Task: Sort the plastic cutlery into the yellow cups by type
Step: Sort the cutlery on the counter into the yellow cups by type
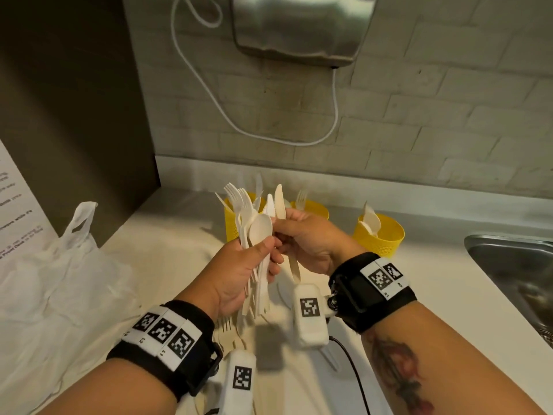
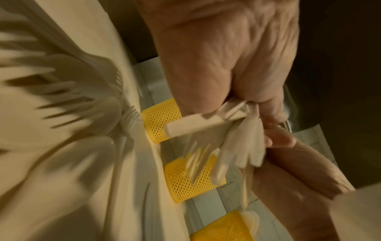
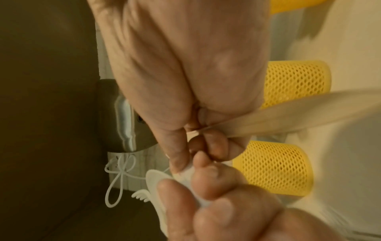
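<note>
— Yellow mesh cups, three of them, stand in a row at the back of the pale counter (image 1: 167, 235): the left cup (image 1: 232, 226) half hidden behind the hands, the middle cup (image 1: 314, 208) with a fork standing in it, the right cup (image 1: 378, 237) with what look like spoons.

— And the cutlery not yet sorted?

— The left hand (image 1: 239, 266) has its fingers and thumb wrapped round a mixed bundle of cutlery (image 1: 253, 235), forks and a spoon fanned upward, handles poking out below the palm. It is held above the counter, in front of the left cup.

— The right hand?

— The right hand (image 1: 311, 242) meets the left one, fingers curled, pinching a beige knife (image 1: 280, 202) whose blade points up and whose handle slants down past the palm. A second white knife stands just beside it; I cannot tell for certain which hand has that one, the wrist views being blurred.

— Anything loose?

— More forks (image 1: 229, 327) lie on the counter under the wrists. A white plastic bag (image 1: 59, 274) sits to the left, and a steel sink (image 1: 514, 265) to the right.
</note>
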`<move>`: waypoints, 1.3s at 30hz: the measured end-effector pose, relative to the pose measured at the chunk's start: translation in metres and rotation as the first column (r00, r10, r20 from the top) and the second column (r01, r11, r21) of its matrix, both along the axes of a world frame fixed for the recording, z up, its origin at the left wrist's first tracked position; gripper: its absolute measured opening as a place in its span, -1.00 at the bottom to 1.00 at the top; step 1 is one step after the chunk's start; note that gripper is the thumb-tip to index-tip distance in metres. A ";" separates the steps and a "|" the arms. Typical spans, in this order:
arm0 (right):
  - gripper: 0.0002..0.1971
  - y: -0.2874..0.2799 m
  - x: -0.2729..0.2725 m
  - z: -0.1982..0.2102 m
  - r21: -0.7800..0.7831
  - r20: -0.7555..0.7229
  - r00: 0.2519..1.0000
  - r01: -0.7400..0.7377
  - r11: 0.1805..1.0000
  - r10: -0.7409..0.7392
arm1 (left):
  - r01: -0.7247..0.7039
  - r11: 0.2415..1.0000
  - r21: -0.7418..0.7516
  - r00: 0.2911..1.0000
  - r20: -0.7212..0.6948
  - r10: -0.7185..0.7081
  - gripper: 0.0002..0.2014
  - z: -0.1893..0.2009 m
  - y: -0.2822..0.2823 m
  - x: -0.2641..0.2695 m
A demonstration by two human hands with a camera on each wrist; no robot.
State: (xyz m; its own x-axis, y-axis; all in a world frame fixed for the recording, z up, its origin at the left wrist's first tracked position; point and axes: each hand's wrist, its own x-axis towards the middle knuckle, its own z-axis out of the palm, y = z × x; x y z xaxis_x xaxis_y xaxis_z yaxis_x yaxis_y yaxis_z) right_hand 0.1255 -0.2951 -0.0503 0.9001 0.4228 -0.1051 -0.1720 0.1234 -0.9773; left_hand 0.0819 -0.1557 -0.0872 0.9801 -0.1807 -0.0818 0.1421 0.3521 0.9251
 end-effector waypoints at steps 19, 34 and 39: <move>-0.63 0.048 0.084 0.098 0.144 0.441 0.657 0.620 0.771 -0.611 | -0.383 0.922 0.049 0.918 -0.089 0.386 -0.89 -0.018 0.021 0.017; -0.37 0.065 0.109 0.023 -0.577 0.430 0.884 0.424 0.698 -0.182 | -0.390 0.920 0.049 0.917 -0.076 0.392 -0.91 -0.023 0.031 0.023; -0.37 0.057 0.103 0.037 -0.782 0.431 0.901 0.349 0.516 0.043 | -0.327 0.945 0.030 0.944 -0.033 0.327 -0.91 -0.020 0.022 0.022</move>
State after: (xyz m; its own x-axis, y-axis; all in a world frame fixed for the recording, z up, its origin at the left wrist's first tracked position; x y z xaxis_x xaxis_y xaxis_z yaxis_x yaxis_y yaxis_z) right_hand 0.2281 -0.2384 -0.0138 0.9860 0.1665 0.0097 0.1377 -0.7801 -0.6104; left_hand 0.1044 -0.1337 -0.1070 0.9812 0.1517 -0.1191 0.0568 0.3627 0.9302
